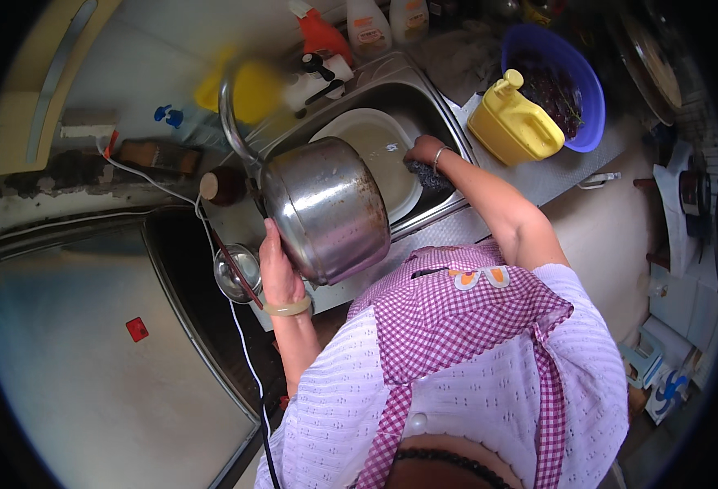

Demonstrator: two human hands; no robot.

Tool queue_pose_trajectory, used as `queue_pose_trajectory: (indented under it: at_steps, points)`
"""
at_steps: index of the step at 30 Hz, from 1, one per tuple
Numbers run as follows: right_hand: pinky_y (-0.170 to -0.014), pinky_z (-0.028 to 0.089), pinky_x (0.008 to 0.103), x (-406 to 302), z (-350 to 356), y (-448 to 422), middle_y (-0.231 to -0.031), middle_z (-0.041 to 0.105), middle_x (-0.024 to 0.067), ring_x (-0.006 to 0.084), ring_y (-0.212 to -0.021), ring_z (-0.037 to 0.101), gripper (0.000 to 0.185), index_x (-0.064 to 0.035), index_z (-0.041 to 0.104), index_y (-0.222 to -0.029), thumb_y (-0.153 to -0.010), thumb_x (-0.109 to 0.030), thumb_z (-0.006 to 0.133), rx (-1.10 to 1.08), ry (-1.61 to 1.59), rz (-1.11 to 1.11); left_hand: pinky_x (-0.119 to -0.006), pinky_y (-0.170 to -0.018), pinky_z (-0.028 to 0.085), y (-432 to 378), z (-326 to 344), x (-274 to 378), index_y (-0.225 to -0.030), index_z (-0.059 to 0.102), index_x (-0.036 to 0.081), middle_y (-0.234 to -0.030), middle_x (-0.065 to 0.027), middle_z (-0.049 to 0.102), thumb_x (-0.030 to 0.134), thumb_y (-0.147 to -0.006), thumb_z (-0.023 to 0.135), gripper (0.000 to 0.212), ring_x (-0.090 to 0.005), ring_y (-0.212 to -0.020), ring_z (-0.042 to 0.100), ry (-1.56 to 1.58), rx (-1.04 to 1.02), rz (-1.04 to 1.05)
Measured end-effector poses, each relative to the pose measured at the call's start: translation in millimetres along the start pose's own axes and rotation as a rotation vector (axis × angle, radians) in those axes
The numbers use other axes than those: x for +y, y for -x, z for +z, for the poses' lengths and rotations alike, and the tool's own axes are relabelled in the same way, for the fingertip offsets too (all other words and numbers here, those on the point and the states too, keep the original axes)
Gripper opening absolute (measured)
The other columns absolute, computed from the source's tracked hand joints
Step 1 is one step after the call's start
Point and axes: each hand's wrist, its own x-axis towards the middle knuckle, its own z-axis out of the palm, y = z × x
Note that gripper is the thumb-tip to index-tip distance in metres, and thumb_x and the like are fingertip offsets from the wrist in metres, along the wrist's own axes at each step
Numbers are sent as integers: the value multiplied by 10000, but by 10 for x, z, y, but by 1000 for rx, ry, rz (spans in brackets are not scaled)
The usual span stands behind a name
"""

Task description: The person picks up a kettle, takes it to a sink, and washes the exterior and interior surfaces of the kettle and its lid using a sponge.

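Note:
My left hand (279, 266) grips the side of a stainless steel pot (328, 208), which is tilted on its side over the left part of the sink. Brown stains mark the pot's wall near its base edge. A dark scouring pad (427, 176) is in my right hand (425, 153), at the right rim of a white plastic basin (368, 122). That basin stands in the steel sink (423, 79) and holds cloudy water. The curved faucet (227, 110) rises just left of the pot. My left fingers are partly hidden behind the pot.
Right of the sink stand a yellow plastic jug (512, 128) and a blue-purple basin (597, 116) with dark contents. Spray and detergent bottles (368, 27) line the back. A glass lid or bowl (237, 273), a jar (223, 185) and a white cable (145, 176) lie at the left.

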Motion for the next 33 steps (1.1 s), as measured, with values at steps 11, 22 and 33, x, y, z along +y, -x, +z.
queue_pose_trajectory:
  at_steps: [11,22,33]
  points:
    - [-786,514,387,-1130,-433,826,-945,653,186,324,-926,632,239,-38,689,-892,-720,-176,597,294,415,-261,-278,-797,450,32,-65,-18,-993,598,-18,-963,-72,623,359,-962,450,406,-128,-862,570,52,-8,21]
    - [-637,533,365,-1559,-773,1286,-818,652,128,278,-780,658,120,-49,677,-779,-749,-83,566,648,844,-605,-272,-759,454,-32,-102,-75,-978,616,-15,-925,-67,629,369,-956,459,415,-125,-825,573,105,-69,2]
    - [-802,491,420,-1184,-967,1089,-933,647,175,340,-904,616,256,-69,676,-882,-680,-200,588,388,556,-270,-261,-709,443,-77,-10,-67,-860,605,30,-821,-30,607,369,-957,461,380,-99,-742,543,87,-84,-21]
